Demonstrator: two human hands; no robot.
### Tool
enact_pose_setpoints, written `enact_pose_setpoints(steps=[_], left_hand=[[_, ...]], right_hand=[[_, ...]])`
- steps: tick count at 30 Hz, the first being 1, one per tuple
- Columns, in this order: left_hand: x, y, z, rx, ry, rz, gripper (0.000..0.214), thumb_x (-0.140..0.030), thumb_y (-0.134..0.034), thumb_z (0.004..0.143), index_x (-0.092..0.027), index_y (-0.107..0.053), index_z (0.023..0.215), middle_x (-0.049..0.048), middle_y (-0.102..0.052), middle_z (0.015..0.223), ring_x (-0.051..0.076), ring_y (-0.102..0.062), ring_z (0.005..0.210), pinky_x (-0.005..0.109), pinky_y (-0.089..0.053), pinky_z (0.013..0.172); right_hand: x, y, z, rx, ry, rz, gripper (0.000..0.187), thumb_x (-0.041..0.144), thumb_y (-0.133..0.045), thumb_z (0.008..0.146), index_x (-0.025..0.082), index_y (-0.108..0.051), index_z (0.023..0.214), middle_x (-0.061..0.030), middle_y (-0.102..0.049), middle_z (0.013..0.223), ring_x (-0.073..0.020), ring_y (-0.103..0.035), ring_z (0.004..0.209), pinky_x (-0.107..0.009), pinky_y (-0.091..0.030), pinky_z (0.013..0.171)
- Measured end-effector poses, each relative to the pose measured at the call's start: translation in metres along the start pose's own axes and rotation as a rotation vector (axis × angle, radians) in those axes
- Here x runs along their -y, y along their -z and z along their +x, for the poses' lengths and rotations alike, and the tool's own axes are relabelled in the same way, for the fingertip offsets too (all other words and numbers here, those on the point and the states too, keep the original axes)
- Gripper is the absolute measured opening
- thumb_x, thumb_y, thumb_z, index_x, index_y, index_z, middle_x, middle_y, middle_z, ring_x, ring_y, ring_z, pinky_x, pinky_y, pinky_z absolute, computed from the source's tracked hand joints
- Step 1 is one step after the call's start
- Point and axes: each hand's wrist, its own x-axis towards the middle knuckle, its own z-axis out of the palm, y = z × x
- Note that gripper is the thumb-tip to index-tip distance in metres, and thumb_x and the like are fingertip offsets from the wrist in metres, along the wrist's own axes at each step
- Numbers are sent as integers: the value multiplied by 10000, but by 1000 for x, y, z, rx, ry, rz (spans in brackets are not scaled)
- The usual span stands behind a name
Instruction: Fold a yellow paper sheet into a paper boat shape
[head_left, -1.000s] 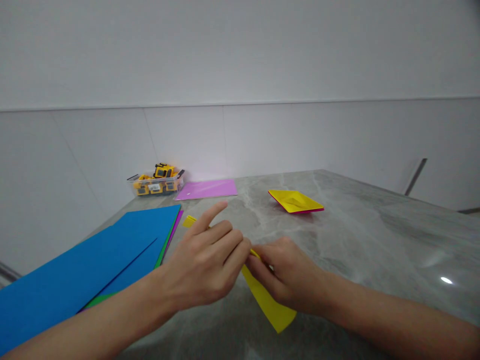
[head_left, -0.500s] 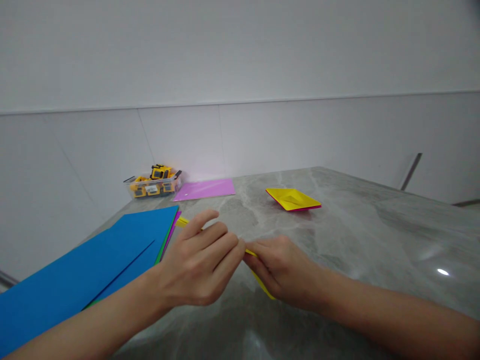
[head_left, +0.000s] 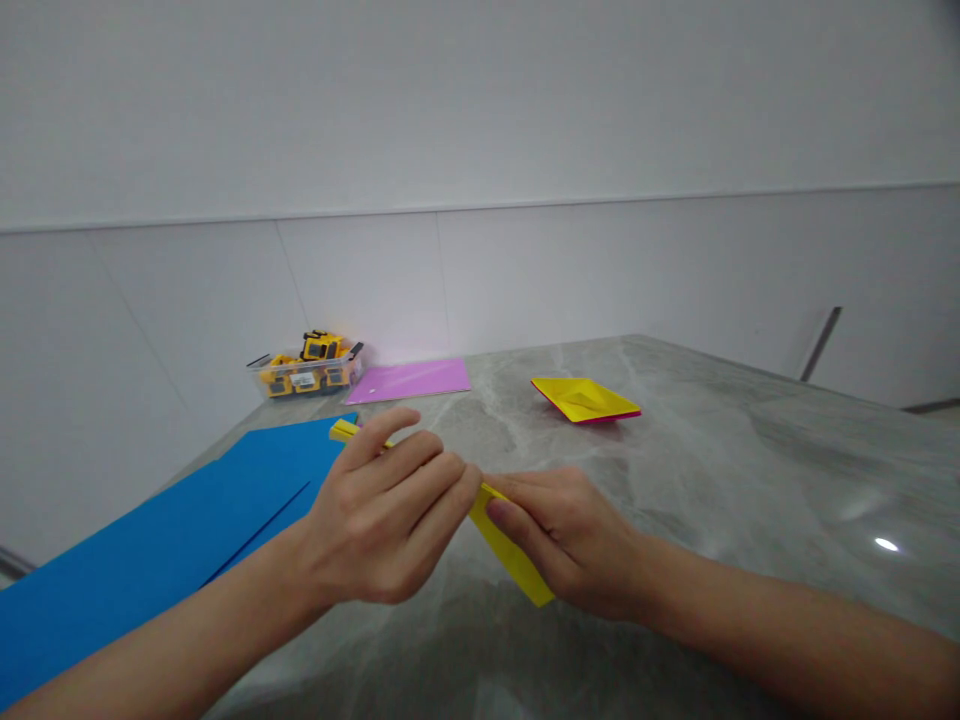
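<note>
A folded strip of yellow paper (head_left: 512,553) is held between both hands just above the table. My left hand (head_left: 394,510) is closed round its left part, and a narrow folded end pokes out past the index finger. My right hand (head_left: 566,540) pinches the paper near its middle, thumb on top, with a flat flap hanging down toward me. The fingers of both hands nearly meet, and they hide the middle of the strip. Beyond my right hand, a folded paper boat (head_left: 586,400), yellow inside with a red underside, rests on the table.
Large blue paper sheets (head_left: 172,530) lie at the left, partly under my left forearm. Farther back are a pink sheet (head_left: 409,381) and a clear plastic box (head_left: 306,376) of yellow toy vehicles. The grey marbled table (head_left: 720,480) meets a white wall.
Both hands have shifted slightly left with the yellow paper. The paper has turned, so more of its lower flap shows, and its left end has moved left over the blue sheets.
</note>
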Motion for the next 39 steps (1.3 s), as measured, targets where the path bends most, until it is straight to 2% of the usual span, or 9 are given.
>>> enact_pose_setpoints(steps=[9, 13, 15, 17, 22, 25, 29, 33, 39], left_hand=[[-1, -8, -7, 30, 57, -24, 150, -72, -474, 878, -143, -603, 846, 19, -663, 701, 150, -583, 669, 400, -416, 830], [-5, -9, -4, 153, 119, -5, 192, -80, -462, 892, -158, -613, 803, 5, -627, 664, 154, -554, 667, 408, -404, 833], [-8, -9, -1, 229, 109, 30, 237, -105, -432, 913, -164, -619, 780, 6, -610, 651, 159, -539, 660, 403, -403, 816], [-8, -9, 1, 250, 72, 51, 289, -119, -391, 931, -160, -624, 764, 12, -602, 633, 159, -531, 638, 380, -411, 769], [-2, -4, 3, 89, 12, 52, 275, -100, -394, 920, -143, -621, 771, 30, -643, 652, 170, -583, 667, 353, -421, 693], [1, -2, 1, 20, -22, 47, 209, -94, -427, 903, -134, -618, 829, 39, -678, 709, 180, -620, 715, 358, -440, 712], [2, -2, 0, 9, -46, 42, 183, -100, -431, 901, -137, -610, 893, 34, -691, 727, 175, -636, 712, 351, -458, 707], [1, -3, -1, -7, -50, 42, 183, -105, -427, 899, -145, -605, 901, 30, -694, 726, 167, -640, 700, 347, -470, 704], [2, -2, -2, 7, -43, 46, 172, -106, -440, 891, -141, -608, 909, 35, -702, 741, 176, -646, 713, 353, -459, 708]], right_hand=[[-4, -4, 0, -73, -6, 4, 283, 250, -376, 973, 155, -563, 783, 25, -489, 625, -80, -384, 525, -234, -288, 533], [-9, -7, -1, -63, -23, -52, 289, 255, -365, 980, 157, -560, 790, 22, -500, 631, -81, -386, 526, -240, -281, 538], [-11, -8, -1, -68, -27, -82, 286, 256, -369, 979, 159, -558, 789, 25, -495, 620, -82, -378, 519, -248, -272, 539], [-11, -8, 0, -61, -34, -92, 278, 263, -375, 977, 162, -559, 795, 29, -492, 614, -83, -373, 516, -252, -268, 538], [-4, 0, 3, 6, -61, 27, 237, 277, -372, 978, 164, -568, 906, 9, -573, 730, -104, -495, 631, -244, -359, 608], [-2, 4, 5, 13, -31, 108, 265, 274, -377, 977, 180, -534, 1169, -48, -642, 1021, -152, -585, 897, -279, -431, 786], [-6, 2, 5, 13, 17, 60, 404, 263, -373, 979, 216, -393, 1380, -89, -565, 1280, -192, -546, 1126, -352, -430, 944], [-11, -2, 3, -8, 43, -12, 444, 258, -356, 987, 223, -326, 1429, -100, -526, 1339, -200, -524, 1187, -382, -437, 980], [-11, -2, 2, 9, -13, -69, 460, 342, -378, 981, 187, -346, 1413, -134, -561, 1243, -234, -560, 1088, -413, -468, 920]])
